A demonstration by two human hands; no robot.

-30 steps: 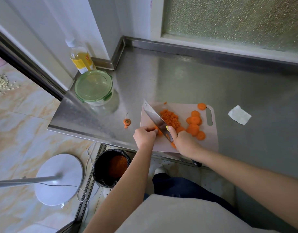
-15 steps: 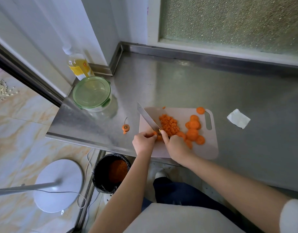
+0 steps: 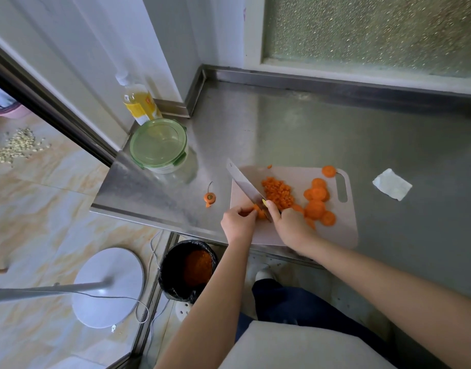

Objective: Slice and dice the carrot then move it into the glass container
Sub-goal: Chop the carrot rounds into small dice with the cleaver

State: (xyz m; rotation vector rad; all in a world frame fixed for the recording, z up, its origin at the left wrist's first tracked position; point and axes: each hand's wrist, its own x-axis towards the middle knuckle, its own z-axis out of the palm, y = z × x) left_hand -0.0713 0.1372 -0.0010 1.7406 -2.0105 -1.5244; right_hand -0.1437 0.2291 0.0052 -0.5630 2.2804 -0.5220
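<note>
Head view: my right hand (image 3: 288,227), wrapped round the knife (image 3: 245,185), has dropped its blade onto the carrot piece (image 3: 258,210) my left hand (image 3: 238,222) pinches on the board (image 3: 343,230); slices (image 3: 316,198) wait uncut, glass container (image 3: 159,147) lidded

No legible text; bottle label (image 3: 139,109) too blurred.

Bright orange on the diced carrot (image 3: 278,194) and carrot slices (image 3: 316,195) at centre, against a pale pinkish-beige cutting board (image 3: 303,174). Silver-grey on the knife blade (image 3: 243,183); dull grey over the counter (image 3: 308,129). Translucent green on the container lid (image 3: 158,142), left of centre; yellow with a white cap on the bottle (image 3: 139,102) above it. White paper scrap (image 3: 391,184) at right. Speckled, frosted green-grey window pane (image 3: 362,30), upper right. Cream-and-tan marbling on the floor (image 3: 42,209), left.
</note>
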